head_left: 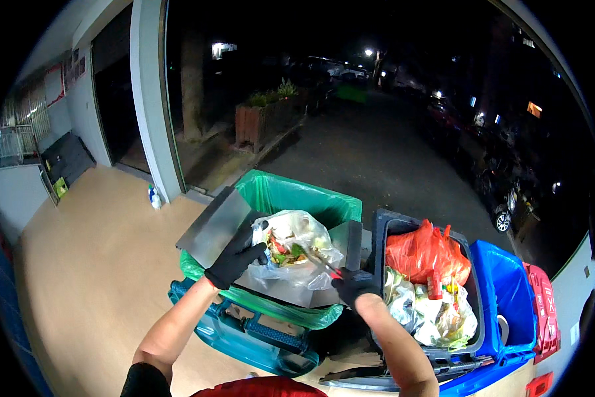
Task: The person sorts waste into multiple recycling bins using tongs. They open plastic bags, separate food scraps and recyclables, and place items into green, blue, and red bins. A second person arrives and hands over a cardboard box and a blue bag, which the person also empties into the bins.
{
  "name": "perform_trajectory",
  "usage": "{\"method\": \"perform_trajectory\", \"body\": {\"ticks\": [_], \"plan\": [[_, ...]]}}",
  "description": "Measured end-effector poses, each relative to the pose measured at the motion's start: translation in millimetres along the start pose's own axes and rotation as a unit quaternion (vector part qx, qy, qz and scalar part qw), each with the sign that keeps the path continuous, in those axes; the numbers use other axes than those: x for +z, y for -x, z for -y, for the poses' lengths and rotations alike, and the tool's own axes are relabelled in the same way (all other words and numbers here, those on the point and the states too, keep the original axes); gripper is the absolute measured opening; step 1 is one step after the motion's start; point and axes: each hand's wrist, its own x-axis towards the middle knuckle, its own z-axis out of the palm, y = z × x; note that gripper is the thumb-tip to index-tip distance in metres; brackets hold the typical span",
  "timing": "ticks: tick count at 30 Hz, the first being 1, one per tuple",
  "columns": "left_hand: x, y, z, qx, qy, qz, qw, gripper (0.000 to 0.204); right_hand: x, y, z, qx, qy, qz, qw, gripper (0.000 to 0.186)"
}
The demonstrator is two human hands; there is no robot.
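Note:
A torn clear plastic bag (320, 255) of mixed food scraps (287, 253) rests on a grey metal tray (211, 225) set across the mouth of a green-lined bin (294, 188). My left hand (238, 258), in a black glove, grips the left edge of this bag. In my black-gloved right hand (356, 288) is a slim metal tool with red near the grip, which looks like tongs (320, 261). The tool slants up and left, its tip over the scraps at the bag's right side. My right fingers are wrapped round its handle.
Right of the green bin stands a dark grey bin (379, 245) heaped with a red bag (423, 251) and whitish bags (436, 317). Beyond it are a blue bin (519, 304) and a red bin (544, 311). Spray bottles (154, 197) stand by the door post.

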Motion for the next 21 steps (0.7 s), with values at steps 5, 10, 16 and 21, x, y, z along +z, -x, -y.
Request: {"method": "perform_trajectory", "body": {"ticks": [5,10,16,21], "plan": [[-3.8,6.7,16.9,0.001,-0.003,-0.002,1.0,0.048,-36.1,21.0,-15.2,0.008,-0.073,0.08,0.994,0.052],[-10.1,18.8,21.9,-0.026,-0.012,0.001,1.0,0.051,-5.6,14.8,-24.7,-0.002,-0.065,0.06,0.996,0.061],[-10.0,30.5,20.3,-0.039,0.022,-0.015,0.999,0.052,-18.4,24.9,-0.4,-0.033,-0.018,0.035,0.999,0.055],[-22.4,36.5,43.8,-0.067,0.025,-0.003,0.997,0.048,-6.7,14.5,5.3,-0.042,0.008,0.035,0.998,0.039]]}}
